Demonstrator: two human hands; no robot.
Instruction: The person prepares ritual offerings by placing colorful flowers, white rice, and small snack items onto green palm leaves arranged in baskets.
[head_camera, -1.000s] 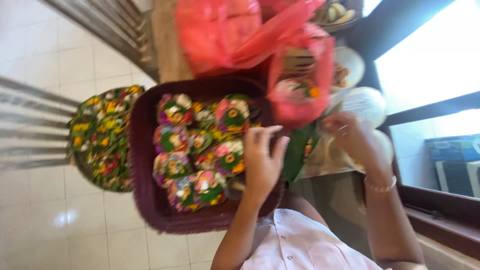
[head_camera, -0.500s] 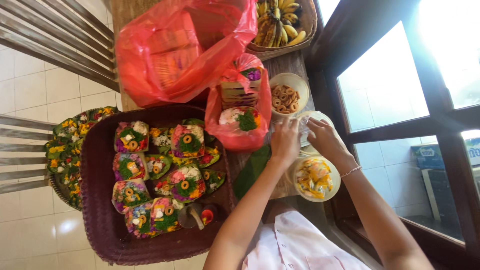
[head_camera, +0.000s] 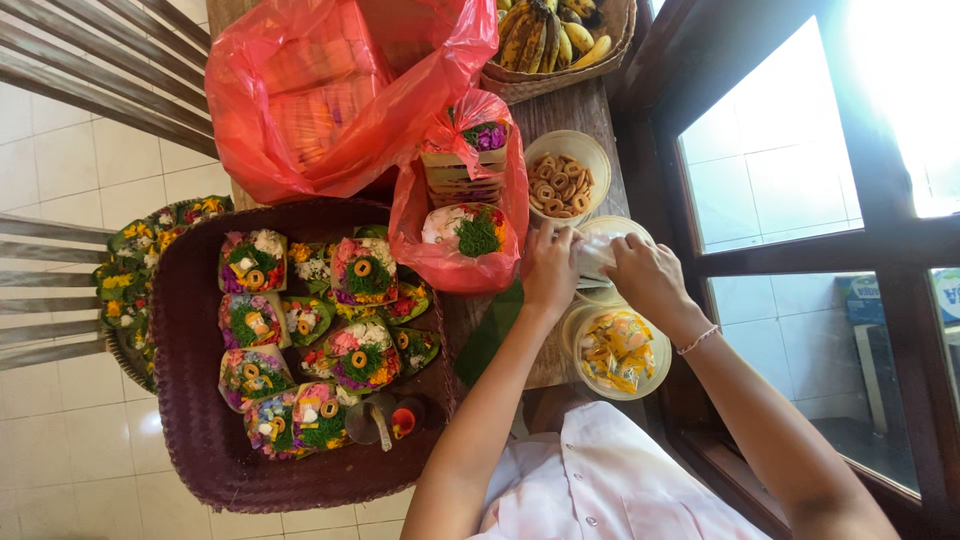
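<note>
Both your hands are now sitting together over the clear tub (head_camera: 610, 262); half a second ago they were already closing in on it, and a second ago your left hand (head_camera: 552, 268) was lying back over the offerings (head_camera: 310, 335) in the maroon tray (head_camera: 190, 400). Your view is also settling lower and nearer, so the banana basket (head_camera: 560, 40) is showing less at the top edge.

Your left hand is pressing its fingers down on the near rim of the tub, and your right hand (head_camera: 640, 275) is curling over the far side, pinching something pale and thin there, probably a plastic bag or lid. I cannot tell which. Both grips are narrow and closed on that tub, seemingly one steadying it while the other is working the covering.

The tub is standing on the table (head_camera: 590, 105) near the window, between the bowl of ring biscuits (head_camera: 562, 180) and the bowl of yellow wrapped sweets (head_camera: 615, 350), touching or nearly touching both. They are lined up along the table edge, likely so each is within easy reach of your right side.

Just beside your left hand, the small red bag (head_camera: 460, 215) is lying open with leaf trays and flowers inside. Behind it the big red bag (head_camera: 330, 90) is slumping against the tray. The tray is overhanging the table toward the floor, with a second flower basket (head_camera: 125, 290) tucked under its far side.
</note>
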